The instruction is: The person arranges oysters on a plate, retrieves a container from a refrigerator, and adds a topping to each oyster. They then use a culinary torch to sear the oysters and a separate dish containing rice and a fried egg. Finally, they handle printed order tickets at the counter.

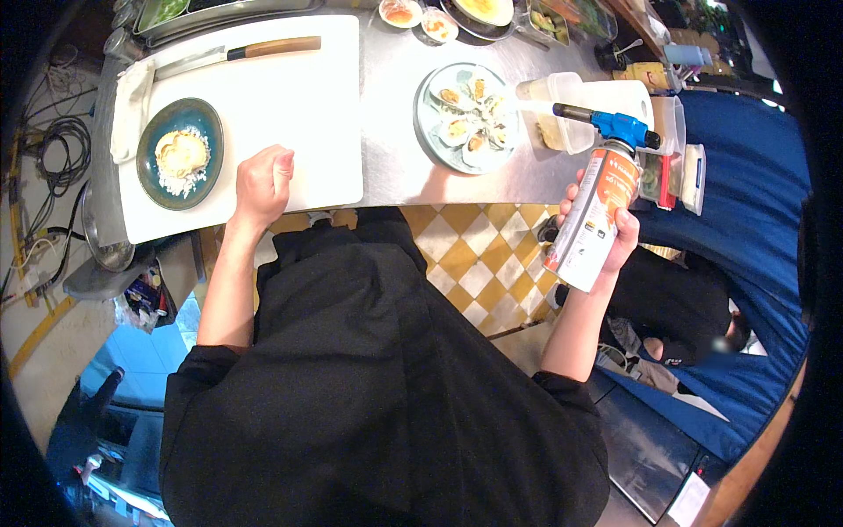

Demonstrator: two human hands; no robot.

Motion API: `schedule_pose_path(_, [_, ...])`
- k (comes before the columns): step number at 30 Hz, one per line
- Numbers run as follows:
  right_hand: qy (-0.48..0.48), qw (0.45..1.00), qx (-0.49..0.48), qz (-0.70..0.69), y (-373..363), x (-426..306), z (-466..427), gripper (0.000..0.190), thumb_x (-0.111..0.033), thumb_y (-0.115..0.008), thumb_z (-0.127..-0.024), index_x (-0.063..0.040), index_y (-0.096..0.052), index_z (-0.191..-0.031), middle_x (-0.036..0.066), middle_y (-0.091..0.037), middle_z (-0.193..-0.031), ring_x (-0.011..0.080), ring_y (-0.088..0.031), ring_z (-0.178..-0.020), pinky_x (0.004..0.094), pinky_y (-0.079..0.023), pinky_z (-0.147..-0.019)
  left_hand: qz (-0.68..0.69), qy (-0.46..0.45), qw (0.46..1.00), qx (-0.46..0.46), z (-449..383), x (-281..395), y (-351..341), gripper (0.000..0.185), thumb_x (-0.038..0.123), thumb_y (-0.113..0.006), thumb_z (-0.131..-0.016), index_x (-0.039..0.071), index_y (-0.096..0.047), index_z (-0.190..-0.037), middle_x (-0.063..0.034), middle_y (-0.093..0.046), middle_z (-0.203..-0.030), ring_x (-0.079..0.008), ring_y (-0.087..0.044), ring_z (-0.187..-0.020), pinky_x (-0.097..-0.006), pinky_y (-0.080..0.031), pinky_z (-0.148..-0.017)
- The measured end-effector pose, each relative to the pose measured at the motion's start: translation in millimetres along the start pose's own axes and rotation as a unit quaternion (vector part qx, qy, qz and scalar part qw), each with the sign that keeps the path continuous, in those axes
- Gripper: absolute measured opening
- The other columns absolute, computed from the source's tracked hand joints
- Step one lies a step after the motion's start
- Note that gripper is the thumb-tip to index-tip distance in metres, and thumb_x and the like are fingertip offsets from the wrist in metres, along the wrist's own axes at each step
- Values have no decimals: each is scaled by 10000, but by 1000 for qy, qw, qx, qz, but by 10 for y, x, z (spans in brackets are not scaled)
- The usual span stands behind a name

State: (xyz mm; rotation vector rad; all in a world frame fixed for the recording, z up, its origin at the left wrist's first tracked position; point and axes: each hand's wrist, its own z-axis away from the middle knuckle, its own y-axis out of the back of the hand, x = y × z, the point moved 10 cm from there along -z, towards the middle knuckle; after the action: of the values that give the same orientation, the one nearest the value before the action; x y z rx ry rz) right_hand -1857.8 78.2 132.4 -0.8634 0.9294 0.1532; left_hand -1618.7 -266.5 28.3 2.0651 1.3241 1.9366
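My right hand (624, 240) grips the gas canister (591, 217) of a kitchen blowtorch with a blue burner head (619, 128). The black nozzle (571, 112) points left at a round pale-blue plate (431, 148) of topped half-shell shellfish (456, 130). A pale streak lies between nozzle and plate; I cannot tell if it is flame or glare. My left hand (265, 184) makes a fist, thumb uppermost, over the white cutting board (296, 105), with nothing visible in it. Left of the fist, a dark blue bowl (150, 174) holds a pale mound of food (181, 157) with white flakes around it.
A wooden-handled knife (273, 47) lies across the board's far side by a folded white cloth (134, 109). Plastic containers (573, 135) and a paper roll (629, 99) stand beyond the nozzle. Small bowls (400, 13) sit at the back. At right, a person (672, 303) is behind a blue curtain (737, 178).
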Motion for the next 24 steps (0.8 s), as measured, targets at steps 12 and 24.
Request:
schedule_pose_path(12, [-7,1000,9,6,-22,1,21,781,-354,-635,-801,101,-375,-1380,243,-592,-1108,340,-667,-922,426,-603,-809,-38,2,999,-4,2,7,-19,401,234,-480,-1020,7,-525,-692,-157,-499,-620,-359,-530,-560,-424,-413,-534])
schedule_pose_path(24, [-24,1000,-17,3,-290,127,-112,779,-315,-656,-768,78,-379,-1381,248,-601,-1096,339,-680,-915,417,-604,-805,-31,-5,999,-17,-18,64,-49,312,193,-514,-1002,29,-584,-747,-111,-594,-698,-290,-611,-635,-371,-475,-579])
